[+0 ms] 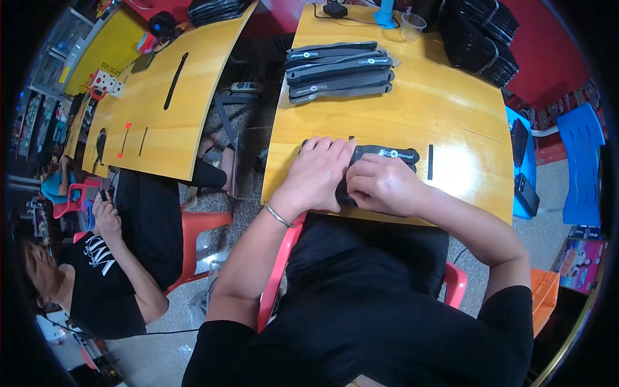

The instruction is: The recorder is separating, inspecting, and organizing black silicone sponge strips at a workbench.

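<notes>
A black fabric strap (409,155) with a pale printed label lies near the front edge of the wooden table, mostly covered by my hands. My left hand (317,169) rests flat on its left part, fingers stretched out and pointing away from me. My right hand (385,185) is closed, its fingers curled and pinched on the strap's dark cloth beside my left hand. What exactly sits between those fingertips is hidden. A short, narrow black strip (430,162) lies on the table to the right of the strap.
A stack of similar grey-black straps (340,72) lies farther back. Black plastic-wrapped bundles (480,45) and a clear cup (412,27) stand at the far edge. A thin stick (481,134) lies to the right. At left, a person sits by another table (193,84).
</notes>
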The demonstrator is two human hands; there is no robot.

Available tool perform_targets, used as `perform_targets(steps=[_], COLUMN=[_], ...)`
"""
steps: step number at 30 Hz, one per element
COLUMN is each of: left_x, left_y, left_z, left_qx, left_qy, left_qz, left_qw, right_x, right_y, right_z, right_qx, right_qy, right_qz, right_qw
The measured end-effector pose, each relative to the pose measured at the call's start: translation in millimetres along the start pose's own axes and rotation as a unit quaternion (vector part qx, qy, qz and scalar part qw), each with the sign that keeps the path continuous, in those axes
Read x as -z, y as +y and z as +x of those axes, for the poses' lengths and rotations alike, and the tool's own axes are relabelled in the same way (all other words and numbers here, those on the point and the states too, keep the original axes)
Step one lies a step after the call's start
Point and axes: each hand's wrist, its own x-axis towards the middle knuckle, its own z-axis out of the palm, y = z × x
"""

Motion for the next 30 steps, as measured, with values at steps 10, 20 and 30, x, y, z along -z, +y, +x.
perform_targets(steps=[10, 20, 30], left_x=[3.2, -0.4, -1.4], left_y=[0.3, -0.1, 2.6], left_z=[-0.5, -2.4, -3.7], left_qx=[0.004, 0.007, -0.009], left_qy=[-0.008, 0.001, 0.013], left_qz=[-0.006, -0.007, 0.033], left_qw=[1.0, 1.0, 0.999], right_x=[0.5, -4.1, 15.0], right_y=[25.5, 4.4, 38.0], right_z=[2.7, 2.9, 17.4], right_qx=[0.026, -0.04, -0.413], right_qy=[-0.033, 0.0, 0.06], right_qz=[0.195, 0.055, 0.554], right_qw=[0.98, 0.998, 0.72])
